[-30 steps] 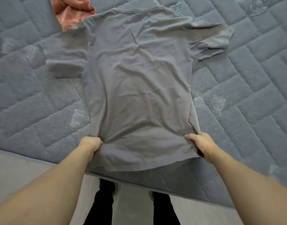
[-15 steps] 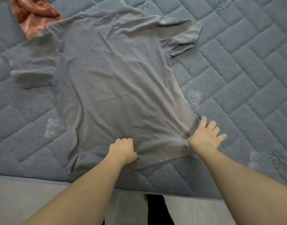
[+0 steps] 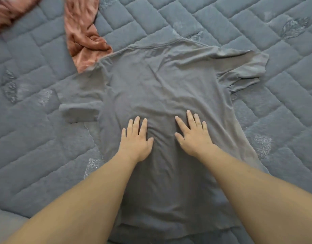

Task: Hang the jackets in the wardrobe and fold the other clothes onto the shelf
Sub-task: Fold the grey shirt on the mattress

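A grey short-sleeved T-shirt (image 3: pixel 162 80) lies spread flat on the quilted grey mattress (image 3: pixel 275 120), collar away from me, hem at the near edge. My left hand (image 3: pixel 136 138) rests palm down on the middle of the shirt with straight fingers. My right hand (image 3: pixel 194 132) lies flat beside it, fingers spread, also pressing the cloth. A few wrinkles bunch between the two hands. The right sleeve is crumpled; the left sleeve lies flat.
A rust-orange garment (image 3: pixel 84 39) lies crumpled at the far left, its end tucked under the shirt's left shoulder. Another piece of the same colour (image 3: pixel 8 13) sits at the top left corner. The mattress edge runs along the bottom left.
Both hands have let go of the shirt's hem and moved up onto its middle, now lying flat and open. The view has shifted closer over the shirt.
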`<act>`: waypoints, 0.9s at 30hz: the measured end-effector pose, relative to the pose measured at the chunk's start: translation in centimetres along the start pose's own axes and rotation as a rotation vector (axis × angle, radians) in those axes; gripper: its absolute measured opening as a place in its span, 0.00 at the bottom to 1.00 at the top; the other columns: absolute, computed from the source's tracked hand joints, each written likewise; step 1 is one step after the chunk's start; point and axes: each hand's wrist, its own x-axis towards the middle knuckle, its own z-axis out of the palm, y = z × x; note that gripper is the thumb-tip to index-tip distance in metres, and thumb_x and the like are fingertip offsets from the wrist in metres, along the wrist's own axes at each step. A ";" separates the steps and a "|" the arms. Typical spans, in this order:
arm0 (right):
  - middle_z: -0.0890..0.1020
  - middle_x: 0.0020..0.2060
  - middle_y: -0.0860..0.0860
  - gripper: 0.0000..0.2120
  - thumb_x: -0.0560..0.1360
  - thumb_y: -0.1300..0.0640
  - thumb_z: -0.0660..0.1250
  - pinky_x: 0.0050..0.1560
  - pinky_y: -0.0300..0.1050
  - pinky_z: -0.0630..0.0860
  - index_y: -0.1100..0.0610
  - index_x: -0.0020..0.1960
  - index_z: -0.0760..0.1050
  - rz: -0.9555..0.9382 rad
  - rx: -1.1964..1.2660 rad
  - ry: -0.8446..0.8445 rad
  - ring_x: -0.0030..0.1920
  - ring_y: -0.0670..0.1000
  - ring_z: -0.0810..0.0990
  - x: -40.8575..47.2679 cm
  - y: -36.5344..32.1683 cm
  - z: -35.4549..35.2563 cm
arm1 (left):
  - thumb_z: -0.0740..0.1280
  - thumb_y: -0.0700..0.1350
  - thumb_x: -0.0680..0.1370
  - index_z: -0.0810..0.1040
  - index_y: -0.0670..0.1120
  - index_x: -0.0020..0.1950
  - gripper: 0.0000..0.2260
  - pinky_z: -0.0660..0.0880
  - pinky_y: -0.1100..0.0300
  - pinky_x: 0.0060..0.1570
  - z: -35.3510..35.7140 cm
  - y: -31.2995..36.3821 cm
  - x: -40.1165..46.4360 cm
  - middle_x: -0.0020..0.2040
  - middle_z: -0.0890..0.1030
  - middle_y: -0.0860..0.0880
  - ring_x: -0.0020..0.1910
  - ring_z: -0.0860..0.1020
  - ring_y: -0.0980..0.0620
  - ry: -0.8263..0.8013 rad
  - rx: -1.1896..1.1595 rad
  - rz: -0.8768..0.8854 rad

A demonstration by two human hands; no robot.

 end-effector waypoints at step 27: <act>0.71 0.65 0.57 0.24 0.72 0.51 0.55 0.75 0.60 0.53 0.57 0.66 0.71 0.207 0.033 0.778 0.69 0.59 0.66 32.4 0.7 -12.3 | 0.57 0.49 0.77 0.70 0.42 0.72 0.24 0.57 0.43 0.72 -11.4 -3.6 31.9 0.65 0.72 0.41 0.67 0.67 0.38 0.665 -0.052 -0.142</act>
